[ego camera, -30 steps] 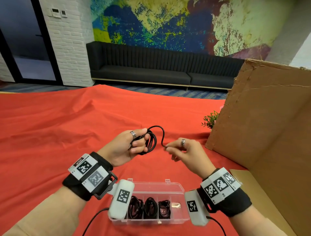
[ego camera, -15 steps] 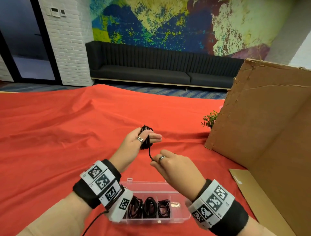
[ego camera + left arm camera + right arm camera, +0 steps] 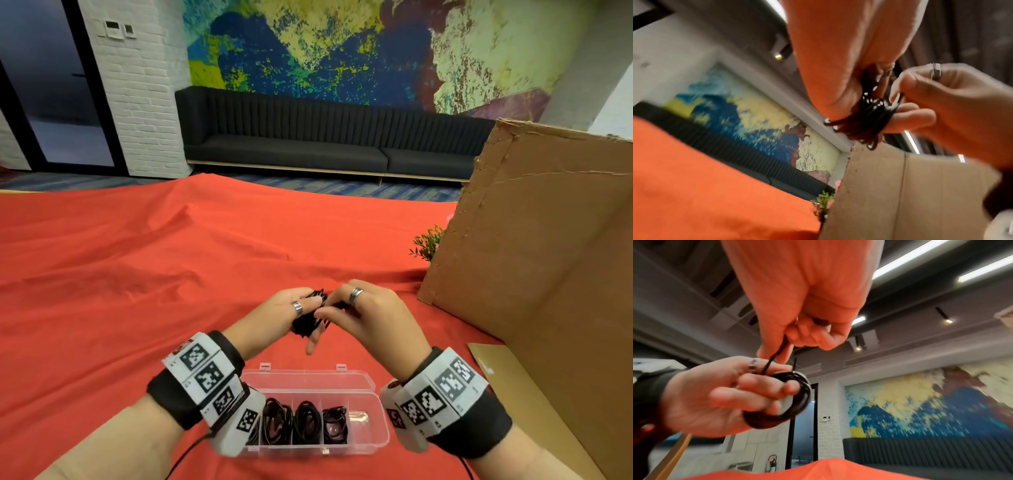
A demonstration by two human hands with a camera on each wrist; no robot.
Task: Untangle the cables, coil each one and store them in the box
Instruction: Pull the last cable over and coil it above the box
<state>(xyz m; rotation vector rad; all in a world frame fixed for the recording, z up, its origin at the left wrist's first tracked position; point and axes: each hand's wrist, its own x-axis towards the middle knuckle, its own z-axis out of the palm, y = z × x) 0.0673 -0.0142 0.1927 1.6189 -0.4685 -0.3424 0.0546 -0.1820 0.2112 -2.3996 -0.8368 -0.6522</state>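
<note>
Black cable coil (image 3: pixel 310 320) wrapped on left hand (image 3: pixel 291 317) fingers; right hand (image 3: pixel 368 317) pinches its tail; releasing tension could unravel it.

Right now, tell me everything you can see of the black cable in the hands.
The black cable is thin, glossy and wound into a small multi-turn coil. It is held above the red cloth, looped around fingers of the left hand. One short free end runs up to the right hand, which pinches it. Any plug is hidden.

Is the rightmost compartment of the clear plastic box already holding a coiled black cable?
No, the rightmost compartment of the clear plastic box holds no black cable.
</note>
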